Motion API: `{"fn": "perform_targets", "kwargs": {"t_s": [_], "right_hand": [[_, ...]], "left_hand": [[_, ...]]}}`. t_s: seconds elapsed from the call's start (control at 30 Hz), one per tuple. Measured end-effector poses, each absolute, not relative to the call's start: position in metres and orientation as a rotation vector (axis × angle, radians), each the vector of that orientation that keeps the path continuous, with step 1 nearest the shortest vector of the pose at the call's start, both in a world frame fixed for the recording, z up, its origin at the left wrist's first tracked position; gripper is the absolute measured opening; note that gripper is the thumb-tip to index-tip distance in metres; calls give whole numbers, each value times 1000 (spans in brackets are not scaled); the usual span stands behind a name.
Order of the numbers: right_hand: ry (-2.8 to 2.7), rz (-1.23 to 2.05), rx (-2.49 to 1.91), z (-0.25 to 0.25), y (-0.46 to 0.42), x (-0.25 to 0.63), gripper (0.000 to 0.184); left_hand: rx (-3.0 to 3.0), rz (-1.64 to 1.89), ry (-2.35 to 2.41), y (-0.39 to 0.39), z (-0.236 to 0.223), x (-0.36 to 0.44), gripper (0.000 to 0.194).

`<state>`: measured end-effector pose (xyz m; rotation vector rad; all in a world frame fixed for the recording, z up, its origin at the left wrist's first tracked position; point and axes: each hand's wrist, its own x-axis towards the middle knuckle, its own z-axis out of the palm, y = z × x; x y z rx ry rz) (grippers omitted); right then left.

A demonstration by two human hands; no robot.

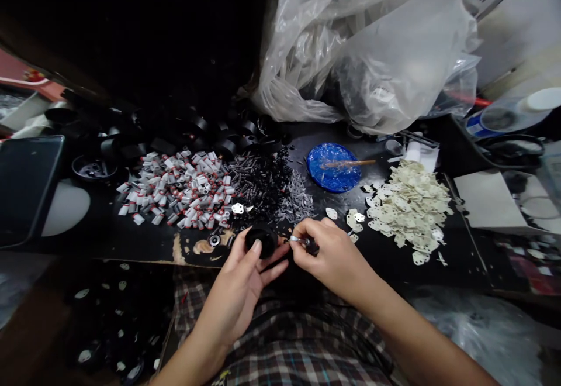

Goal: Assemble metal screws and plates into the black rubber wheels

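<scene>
My left hand [240, 292] is wrapped round a black, round, cup-like plastic part [268, 241], its thumb over the open top. Just to the right, my right hand [335, 251] pinches a small silver-and-black piece [301, 240] whose exact kind I cannot make out. The two hands are close together above the table's front edge. Beyond them lie a heap of grey-and-white sleeves with red rings [184, 187], a pile of dark springs [248, 178], small grey pins [298, 199] and a few pale flat plates [354, 219].
A blue round lid [333, 169] with a stick across it lies behind the hands. Many pale plates [405, 204] are heaped at the right. Clear plastic bags [372, 52] bulge over the back. A dark tray [28, 187] stands at the far left.
</scene>
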<state>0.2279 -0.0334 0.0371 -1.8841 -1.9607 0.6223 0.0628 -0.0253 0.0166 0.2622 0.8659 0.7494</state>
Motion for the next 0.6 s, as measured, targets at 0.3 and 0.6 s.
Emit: {"fn": "perform_targets", "kwargs": {"t_s": [0.3, 0.6], "right_hand": [[-1821, 695, -1678, 39, -38, 221, 7], [-1765, 638, -1553, 45, -40, 220, 8]], "left_hand": [[326, 892, 863, -25, 18, 71, 17], [431, 881, 973, -32, 16, 67, 34]]}}
